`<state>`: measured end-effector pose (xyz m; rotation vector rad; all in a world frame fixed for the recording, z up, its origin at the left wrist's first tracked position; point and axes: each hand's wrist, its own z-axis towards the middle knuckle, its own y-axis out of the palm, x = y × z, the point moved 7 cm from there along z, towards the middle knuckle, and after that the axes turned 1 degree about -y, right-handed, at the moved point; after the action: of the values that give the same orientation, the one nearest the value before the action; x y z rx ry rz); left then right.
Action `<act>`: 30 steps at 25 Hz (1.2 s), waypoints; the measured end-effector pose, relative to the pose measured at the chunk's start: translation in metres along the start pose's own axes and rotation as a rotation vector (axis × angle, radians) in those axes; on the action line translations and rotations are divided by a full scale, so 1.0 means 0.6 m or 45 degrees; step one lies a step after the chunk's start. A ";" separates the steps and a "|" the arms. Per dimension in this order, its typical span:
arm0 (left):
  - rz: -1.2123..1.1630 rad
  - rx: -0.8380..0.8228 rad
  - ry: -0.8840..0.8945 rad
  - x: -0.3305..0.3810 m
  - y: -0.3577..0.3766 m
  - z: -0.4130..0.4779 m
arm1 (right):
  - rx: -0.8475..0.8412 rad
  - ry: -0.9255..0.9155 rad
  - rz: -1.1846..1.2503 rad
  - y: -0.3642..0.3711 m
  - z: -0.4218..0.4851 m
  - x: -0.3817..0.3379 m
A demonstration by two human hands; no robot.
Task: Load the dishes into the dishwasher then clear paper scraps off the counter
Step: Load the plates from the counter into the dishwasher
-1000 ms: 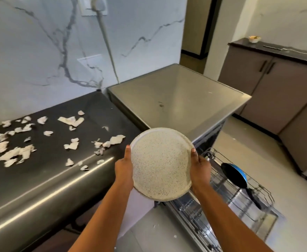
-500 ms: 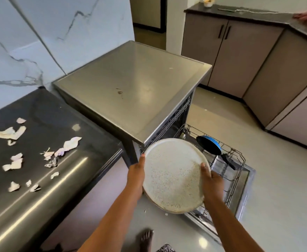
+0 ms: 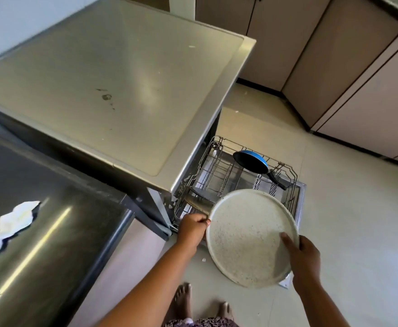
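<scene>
A large round speckled cream plate (image 3: pixel 245 234) hangs tilted above the near end of the pulled-out wire dishwasher rack (image 3: pixel 219 171). My left hand (image 3: pixel 192 228) grips its left rim. My right hand (image 3: pixel 304 253) holds the right rim, thumb lying on the plate's face. A blue frying pan (image 3: pixel 252 161) with a black handle stands in the far part of the rack. A dark flat utensil (image 3: pixel 196 201) lies in the rack beside my left hand. White paper scraps (image 3: pixel 14 220) lie on the dark counter (image 3: pixel 52 185) at the left.
The dishwasher's steel top (image 3: pixel 103 74) fills the upper left, its open door under the rack. Beige cabinets (image 3: pixel 349 67) line the back and right. Pale tiled floor (image 3: pixel 358 208) spreads to the right. My bare feet (image 3: pixel 184 300) stand below the plate.
The plate has moved down and to the right, from beside the counter to just over the rack. My view has tilted down; most paper scraps have left the frame.
</scene>
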<state>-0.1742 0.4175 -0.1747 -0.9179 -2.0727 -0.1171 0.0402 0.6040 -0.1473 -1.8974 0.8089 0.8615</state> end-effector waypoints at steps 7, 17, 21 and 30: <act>0.084 0.083 0.045 -0.002 -0.002 0.126 | 0.034 0.068 0.125 0.072 0.057 0.040; -0.561 -0.058 0.031 0.040 0.028 0.335 | 0.099 -0.107 0.102 0.192 0.236 -0.014; -0.676 0.037 -0.031 0.008 0.023 0.405 | 0.051 -0.186 0.034 0.253 0.286 0.006; -0.825 0.087 -0.021 -0.067 0.064 0.554 | -0.024 -0.179 0.021 0.376 0.388 0.157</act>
<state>-0.3554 0.5511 -0.4253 -0.1781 -2.3015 -0.3756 -0.1453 0.7028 -0.4115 -1.8257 0.7345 1.0038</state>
